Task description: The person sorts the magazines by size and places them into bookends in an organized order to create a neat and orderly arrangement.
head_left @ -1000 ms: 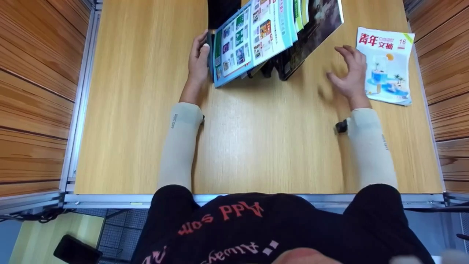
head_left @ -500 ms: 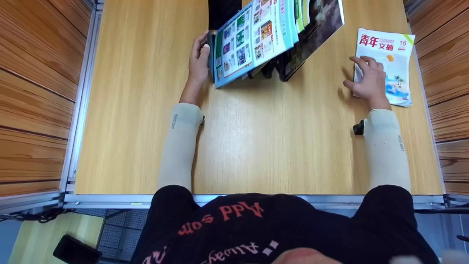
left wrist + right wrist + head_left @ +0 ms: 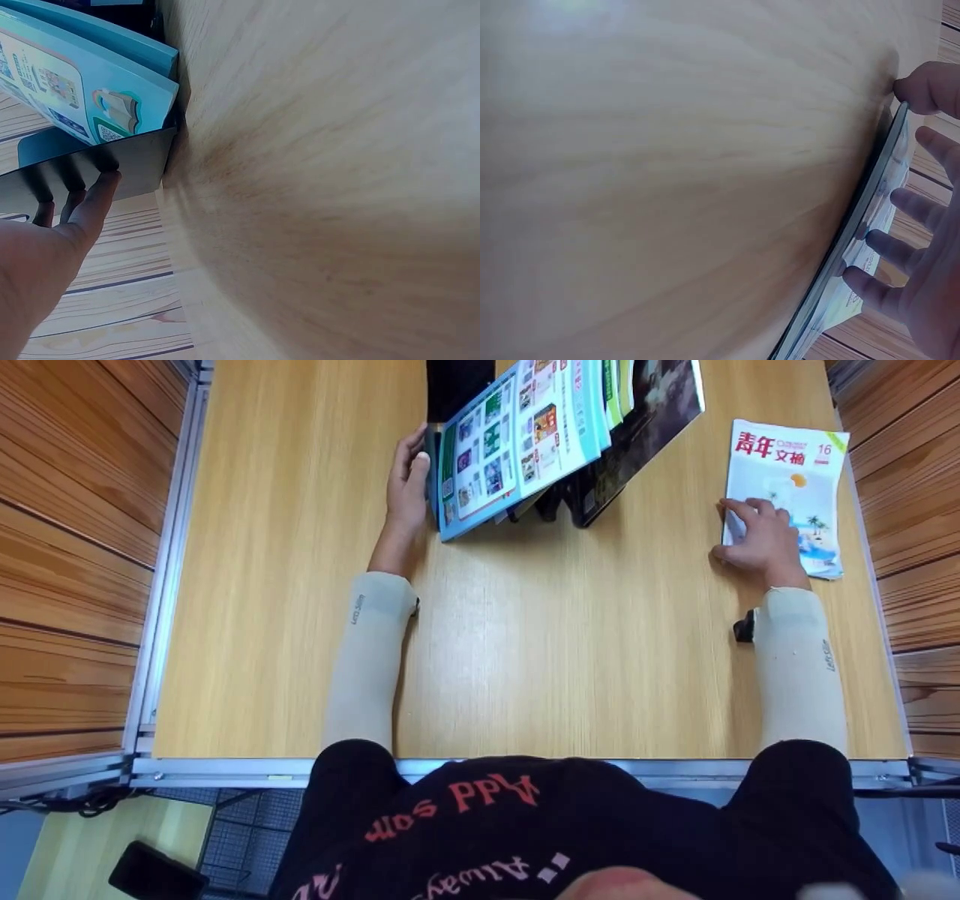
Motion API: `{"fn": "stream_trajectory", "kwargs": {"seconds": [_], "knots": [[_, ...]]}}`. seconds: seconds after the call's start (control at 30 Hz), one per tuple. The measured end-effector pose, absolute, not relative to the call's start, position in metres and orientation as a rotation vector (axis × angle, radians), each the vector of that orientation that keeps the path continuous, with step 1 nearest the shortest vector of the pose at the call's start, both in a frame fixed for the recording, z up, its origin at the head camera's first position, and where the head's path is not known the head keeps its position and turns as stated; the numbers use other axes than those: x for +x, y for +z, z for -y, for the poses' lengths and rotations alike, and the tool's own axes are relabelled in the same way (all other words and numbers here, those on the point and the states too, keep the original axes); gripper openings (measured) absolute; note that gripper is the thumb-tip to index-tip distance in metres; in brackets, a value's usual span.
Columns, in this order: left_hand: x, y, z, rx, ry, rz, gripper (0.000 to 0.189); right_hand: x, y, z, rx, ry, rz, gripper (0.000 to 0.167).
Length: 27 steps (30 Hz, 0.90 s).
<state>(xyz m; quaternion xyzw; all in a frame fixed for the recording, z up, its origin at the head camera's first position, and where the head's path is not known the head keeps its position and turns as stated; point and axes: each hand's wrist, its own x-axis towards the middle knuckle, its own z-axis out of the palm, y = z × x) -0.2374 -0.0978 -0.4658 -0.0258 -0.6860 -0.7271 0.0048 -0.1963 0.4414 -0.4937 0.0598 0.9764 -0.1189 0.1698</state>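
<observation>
My left hand [image 3: 406, 491] rests against the black end panel [image 3: 139, 166] of a book rack, its fingertips touching the panel's outer face in the left wrist view. Blue-covered magazines [image 3: 517, 442] lean in this rack, and a dark-covered book [image 3: 637, 442] slants outward on its right side. My right hand [image 3: 763, 540] lies over the lower left part of a white magazine [image 3: 787, 450] with red Chinese characters and a beach picture. In the right wrist view the fingers are spread at its cover, and the thumb is by its corner. Layered edges show; I cannot tell if it is one magazine or several.
The wooden table [image 3: 540, 660] stretches between both arms, with a metal frame edge [image 3: 255, 769] in front. Wood-grain panels [image 3: 75, 562] wall both sides. A black phone-like object [image 3: 157, 871] lies on a lower surface at the bottom left.
My right hand has moved right and slightly toward me, from beside the white magazine onto it. The left hand and the rack have stayed in place.
</observation>
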Motion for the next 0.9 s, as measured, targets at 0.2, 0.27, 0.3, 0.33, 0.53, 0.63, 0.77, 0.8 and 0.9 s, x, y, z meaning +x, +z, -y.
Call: {"fn": "stream_trajectory", "kwargs": {"seconds": [0.2,0.27,0.3,0.33,0.53,0.63,0.77,0.8,0.9], "knots": [[-0.2374,-0.4657,0.0972,-0.087,-2.286,2.14,0.043,-0.196,-0.4943,-0.4416,0.152,-0.311,-2.776,0.077],[-0.2375,-0.4657,0.0969,-0.085,-2.29,2.142,0.043,-0.1962,-0.4947,-0.4414,0.158,-0.304,-2.775,0.076],[-0.2376,-0.4656,0.0969,-0.08,-2.292,2.144,0.043,-0.1965,-0.4946,-0.4412,0.163,-0.303,-2.775,0.075],[-0.2377,-0.4655,0.0968,-0.075,-2.293,2.146,0.043,-0.1969,-0.4942,-0.441,0.169,-0.304,-2.773,0.075],[-0.2377,-0.4648,0.0967,-0.061,-2.296,2.142,0.043,-0.199,-0.4913,-0.4393,0.209,-0.34,-2.764,0.068],[-0.2373,-0.4646,0.0972,-0.055,-2.298,2.139,0.042,-0.1989,-0.4894,-0.4383,0.221,-0.367,-2.777,0.059],[-0.2368,-0.4652,0.098,-0.094,-2.288,2.118,0.043,-0.1976,-0.4891,-0.4374,0.208,-0.384,-2.829,0.047],[-0.2367,-0.4652,0.0982,-0.103,-2.286,2.116,0.043,-0.1972,-0.4887,-0.4371,0.205,-0.384,-2.839,0.044],[-0.2368,-0.4649,0.099,-0.107,-2.296,2.106,0.043,-0.1968,-0.4865,-0.4361,0.213,-0.393,-2.847,0.04]]}}
